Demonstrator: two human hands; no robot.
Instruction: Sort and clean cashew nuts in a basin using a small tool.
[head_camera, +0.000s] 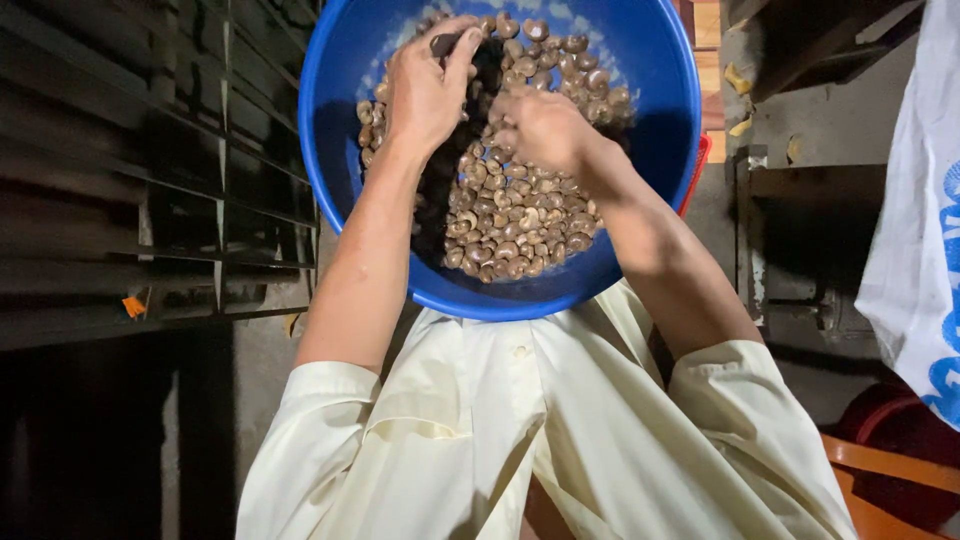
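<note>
Hands were both down inside a big blue basin (650, 150) that rested against the person's lap, above a cream shirt (520, 440). Brown kidney-shaped nuts (510, 215) filled the middle and far side of the basin, heaped loosely with a darker streak of them running down the centre. The left hand (425, 90) lay over the heap near the far rim, its fingers pinched on one dark nut (445, 44) held at the fingertips. The right hand (545, 125) was curled into a loose fist just beside it, knuckles up, resting on the nuts; whether it held anything could not be told. A dark slatted rack (150, 170) stood to the left, and a white sack (915, 220) hung at the right.
</note>
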